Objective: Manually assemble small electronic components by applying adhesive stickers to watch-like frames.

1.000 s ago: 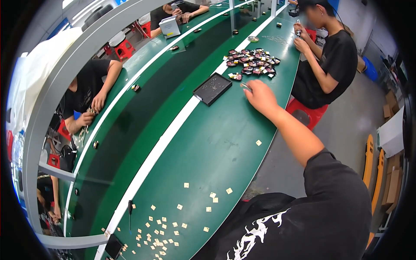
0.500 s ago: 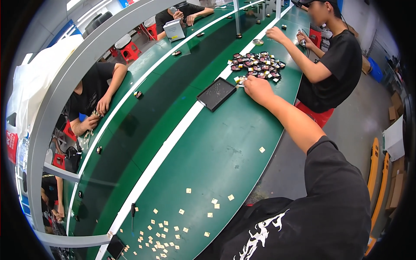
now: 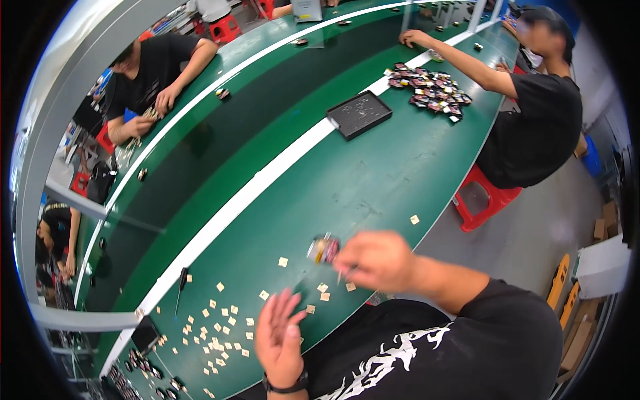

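One small black, pink and yellow plastic-looking module [image 3: 324,248] was over green tabletop [image 3: 320,193], long axis blurred. Right hand [image 3: 379,261], nearer, was just right of module, fingers curled at its edge; grip couldn't be told. Left hand [image 3: 281,340] lay open, wearer-side and left of module.

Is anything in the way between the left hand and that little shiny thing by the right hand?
Nothing visible stands between the left hand and the small shiny part by the right hand. Only green tabletop shows in the gap; small cream squares lie on it to either side.
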Demonstrator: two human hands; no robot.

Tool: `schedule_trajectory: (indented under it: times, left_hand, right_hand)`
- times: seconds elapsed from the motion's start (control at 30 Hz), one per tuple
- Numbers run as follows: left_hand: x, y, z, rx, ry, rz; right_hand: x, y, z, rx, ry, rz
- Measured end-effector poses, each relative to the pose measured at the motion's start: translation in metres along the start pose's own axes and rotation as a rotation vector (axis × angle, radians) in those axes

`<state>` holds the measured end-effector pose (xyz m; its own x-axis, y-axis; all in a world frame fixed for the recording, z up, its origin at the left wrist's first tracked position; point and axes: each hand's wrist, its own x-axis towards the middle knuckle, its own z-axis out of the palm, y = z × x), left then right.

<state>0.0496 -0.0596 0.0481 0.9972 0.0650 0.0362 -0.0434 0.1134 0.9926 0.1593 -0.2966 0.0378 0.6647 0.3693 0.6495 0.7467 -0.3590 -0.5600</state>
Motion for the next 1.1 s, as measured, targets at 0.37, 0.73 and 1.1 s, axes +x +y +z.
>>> schedule_trajectory:
  times: [0.37,0.73,1.1]
  left_hand:
    - [-0.004,-0.023,0.000,-0.250,0.318,-0.220]
    - [-0.003,-0.033,-0.013,-0.073,0.265,-0.138]
    - [-0.009,-0.038,-0.014,0.269,0.191,0.072]
  right_hand:
    - [0.003,-0.038,0.038,0.398,-0.328,0.324]
    - [0.012,-0.042,0.048,0.264,-0.392,0.499]
    - [0.013,-0.052,0.056,0.236,-0.458,0.283]
